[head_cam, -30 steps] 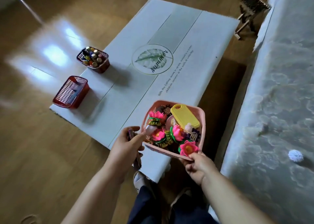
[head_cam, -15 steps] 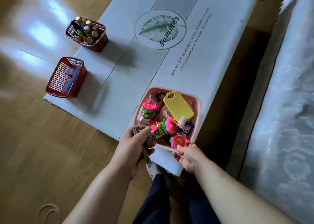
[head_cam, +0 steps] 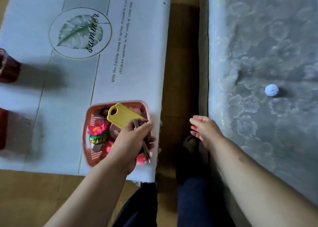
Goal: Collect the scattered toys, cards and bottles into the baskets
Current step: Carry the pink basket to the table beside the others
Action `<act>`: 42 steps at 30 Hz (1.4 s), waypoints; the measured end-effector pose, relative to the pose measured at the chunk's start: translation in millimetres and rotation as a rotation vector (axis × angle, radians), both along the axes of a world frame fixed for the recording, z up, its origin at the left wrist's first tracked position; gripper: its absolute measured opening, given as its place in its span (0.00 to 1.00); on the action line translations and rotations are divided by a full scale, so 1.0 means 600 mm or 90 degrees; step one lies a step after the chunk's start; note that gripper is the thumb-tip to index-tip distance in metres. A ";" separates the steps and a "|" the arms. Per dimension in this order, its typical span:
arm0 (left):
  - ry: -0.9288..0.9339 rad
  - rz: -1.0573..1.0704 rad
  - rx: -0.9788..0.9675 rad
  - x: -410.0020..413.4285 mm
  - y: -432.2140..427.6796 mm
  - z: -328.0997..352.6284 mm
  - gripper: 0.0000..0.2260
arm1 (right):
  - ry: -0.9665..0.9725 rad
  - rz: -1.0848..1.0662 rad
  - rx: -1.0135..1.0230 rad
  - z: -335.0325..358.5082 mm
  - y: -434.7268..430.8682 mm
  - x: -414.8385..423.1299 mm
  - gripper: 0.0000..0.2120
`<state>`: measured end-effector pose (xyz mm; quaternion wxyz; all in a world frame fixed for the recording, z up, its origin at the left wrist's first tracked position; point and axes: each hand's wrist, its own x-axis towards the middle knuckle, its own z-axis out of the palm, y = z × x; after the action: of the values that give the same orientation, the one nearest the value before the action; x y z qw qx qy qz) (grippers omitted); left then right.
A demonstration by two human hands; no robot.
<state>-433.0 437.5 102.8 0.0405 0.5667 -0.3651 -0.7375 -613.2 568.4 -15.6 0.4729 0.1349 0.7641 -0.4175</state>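
Observation:
A pink basket [head_cam: 89, 113] stands near the front right corner of the white table [head_cam: 134, 58]. It holds pink lotus toys [head_cam: 97, 129] and a yellow toy cutting board [head_cam: 122, 115]. My left hand [head_cam: 132, 140] hovers over the basket's right side and grips a stack of cards [head_cam: 145, 145], seen edge-on. My right hand [head_cam: 203, 129] is off the basket, over the gap between table and bed, with relaxed fingers holding nothing.
Two red baskets [head_cam: 7, 66] [head_cam: 3, 128] are cut off at the left edge. A grey patterned bed [head_cam: 266, 46] runs along the right, with a small white ball [head_cam: 271, 90] on it. My legs [head_cam: 192, 189] stand in the narrow gap.
The camera has swung right and closer. My right hand has let go of the pink basket and moved right toward the bed. My left hand with the cards has moved over the basket.

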 end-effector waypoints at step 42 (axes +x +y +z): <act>-0.018 0.010 0.017 -0.299 -0.006 -0.053 0.08 | 0.154 0.332 -0.061 0.020 0.022 -0.191 0.27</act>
<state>-612.1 433.8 71.1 0.0335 0.5806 -0.3512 -0.7338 -727.8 581.3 -3.8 0.4752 -0.1391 0.8035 -0.3306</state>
